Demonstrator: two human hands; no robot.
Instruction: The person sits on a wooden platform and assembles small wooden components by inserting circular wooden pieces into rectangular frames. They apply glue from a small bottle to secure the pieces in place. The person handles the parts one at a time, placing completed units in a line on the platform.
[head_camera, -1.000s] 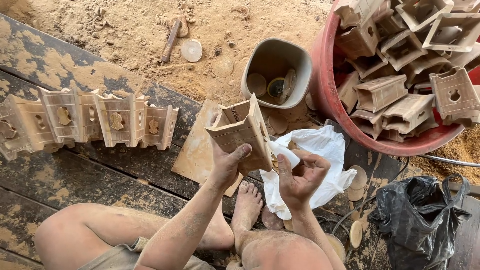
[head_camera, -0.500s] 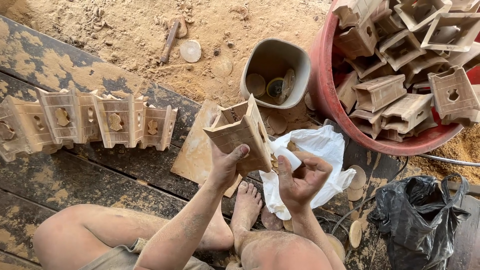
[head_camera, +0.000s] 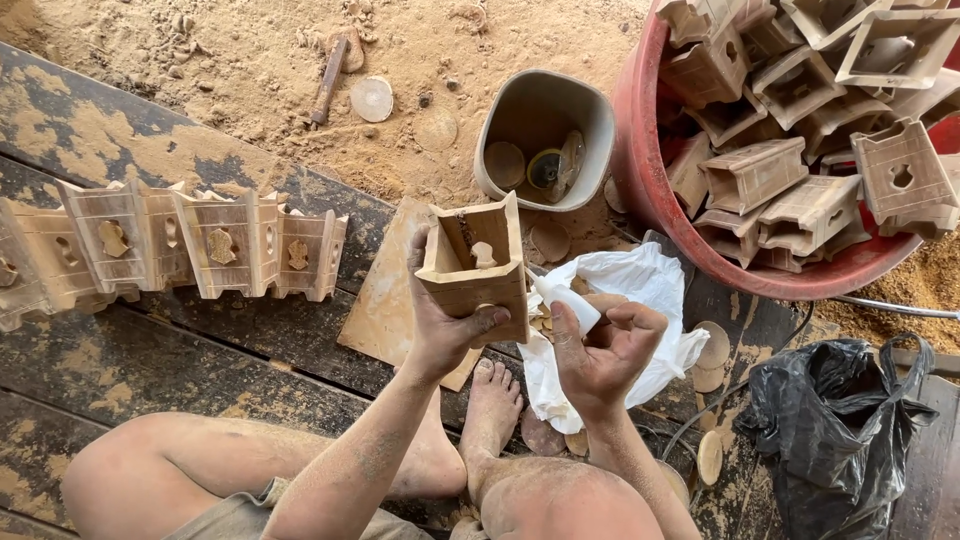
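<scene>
My left hand (head_camera: 445, 335) grips a small open wooden box (head_camera: 475, 262), held up with its hollow side facing me. My right hand (head_camera: 600, 350) is closed around a small white glue tube (head_camera: 562, 300), whose tip points at the box's lower right edge. Under both hands lies a white plastic bag (head_camera: 650, 290) with small wooden pieces on it. My bare feet and knees are below the hands.
A row of finished wooden boxes (head_camera: 190, 245) stands on the dark plank at left. A red tub (head_camera: 650, 170) holds several more boxes at top right. A grey pot (head_camera: 545, 135) with round discs sits behind the hands. A black bag (head_camera: 840, 430) lies at lower right, a flat board (head_camera: 385, 300) by my left hand.
The right hand has picked up the white tube and brought its tip to the box. The left hand has tilted the box slightly upright.
</scene>
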